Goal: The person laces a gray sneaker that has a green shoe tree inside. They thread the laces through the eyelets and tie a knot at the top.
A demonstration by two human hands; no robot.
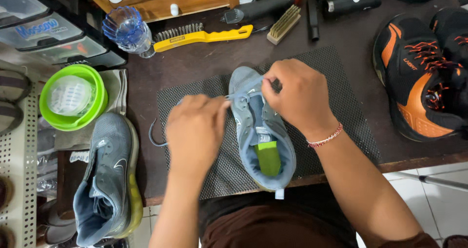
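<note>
Grey-blue running shoe [261, 131] lies sole-down on a dark perforated mat [336, 97] at the front edge of the brown workbench [195, 63], its toe pointing away from the person and its heel overhanging the mat's near edge; the mat gives a non-slip base, so the shoe holds position without being clamped. A green insole [268, 158] shows inside the open collar. The left hand [195, 131] sits just left of the shoe with its fingers closed narrowly on the grey lace [236, 98], drawing that end out sideways. The right hand [297, 94], wearing a red-and-white cord bracelet [325, 139], rests over the forefoot with thumb and forefinger pinched on the lace near the upper eyelets; the opposed pulls keep the lace taut across the tongue. A slack length of lace [155, 136] loops off the mat's left edge. The matching grey shoe [109, 180] lies on its side on a lower surface to the left, apart from the work. A green bowl [73, 97] stands behind it. A yellow-handled wire brush [200, 35] and a small wooden brush [283, 24] lie behind the mat, within reach. A black-and-orange shoe [419, 82] occupies the bench's right end, well apart.
</note>
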